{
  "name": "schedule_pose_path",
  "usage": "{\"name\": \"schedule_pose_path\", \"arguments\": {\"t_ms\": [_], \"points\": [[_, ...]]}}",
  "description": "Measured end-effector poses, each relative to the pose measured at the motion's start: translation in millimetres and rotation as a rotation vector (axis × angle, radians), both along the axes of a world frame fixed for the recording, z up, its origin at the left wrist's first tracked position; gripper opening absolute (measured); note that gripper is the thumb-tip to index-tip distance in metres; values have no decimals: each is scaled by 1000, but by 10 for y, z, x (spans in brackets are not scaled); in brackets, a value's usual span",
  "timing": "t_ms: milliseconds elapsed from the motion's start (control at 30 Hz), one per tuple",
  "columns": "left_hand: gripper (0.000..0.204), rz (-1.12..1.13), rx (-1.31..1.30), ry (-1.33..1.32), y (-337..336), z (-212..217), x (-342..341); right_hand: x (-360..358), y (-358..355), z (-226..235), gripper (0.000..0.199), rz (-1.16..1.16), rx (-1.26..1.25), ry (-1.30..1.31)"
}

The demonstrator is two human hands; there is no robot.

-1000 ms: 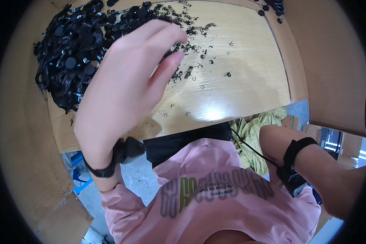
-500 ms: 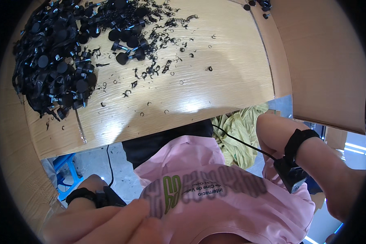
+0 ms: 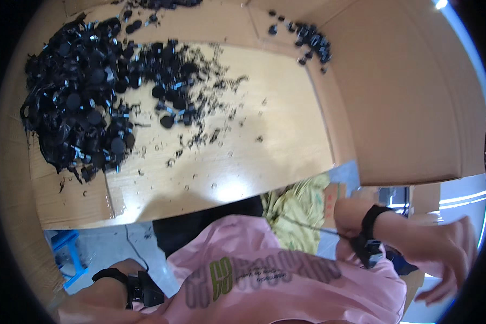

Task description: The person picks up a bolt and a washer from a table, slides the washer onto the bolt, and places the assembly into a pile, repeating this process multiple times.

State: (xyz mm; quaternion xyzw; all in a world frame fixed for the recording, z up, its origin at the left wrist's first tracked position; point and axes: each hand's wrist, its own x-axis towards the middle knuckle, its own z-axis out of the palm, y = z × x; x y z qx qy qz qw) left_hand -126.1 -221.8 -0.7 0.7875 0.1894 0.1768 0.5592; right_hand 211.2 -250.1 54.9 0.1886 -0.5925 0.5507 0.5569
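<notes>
My right hand (image 3: 452, 256) is raised at the right edge, off the table, fingers apart and nothing visible in it. It is slightly blurred. My left forearm (image 3: 86, 303) bends back toward the lower left corner, and its hand is out of sight. On the table's left side lies a big heap of black round-headed rubber pieces with metal studs (image 3: 73, 102), mixed with black strips. Beside it, a smaller group of the same studded pieces (image 3: 173, 97) lies among many thin black ring-like and curled scraps (image 3: 216, 135).
Cardboard walls (image 3: 410, 102) border the wooden table (image 3: 270, 146). Another cluster of black studded pieces (image 3: 314, 43) sits at the far right corner. Each forearm wears a strapped black device (image 3: 366, 249) with a cable. Yellow-green cloth (image 3: 294, 216) and a blue stool (image 3: 70, 259) are below the table edge.
The view has tipped up, showing more of the table's far side. My left hand has left the picture at the bottom; my right hand has come into view at the right.
</notes>
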Motion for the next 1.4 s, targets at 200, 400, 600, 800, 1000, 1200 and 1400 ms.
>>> {"name": "schedule_pose_path", "arguments": {"t_ms": [200, 400, 600, 800, 1000, 1200, 1400], "points": [[15, 868, 966, -93, 242, -615, 363, 355, -304, -530, 9, -871, -295, -496], [21, 614, 809, 93, 1300, -1206, 658, 410, -198, -1021, 6, -1223, -432, -1321], [26, 379, 599, 355, 1546, -1353, 887, -68, 1109, -1472, 23, -1074, 7, -1426], [24, 446, 574, 290, 1595, -1510, 979, -453, 1663, -1743, 29, -906, 68, -1432], [15, 455, 656, 388, 1614, -1491, 1038, -459, 1733, -1992, 20, -976, 157, -1304], [12, 390, 687, 342, 1741, -1291, 1179, -268, 1924, -2043, 15, -838, -69, -1228], [11, 427, 420, 36, 1942, -1232, 1384, 35, 2012, -1980, 17, -522, -575, -911]]}}
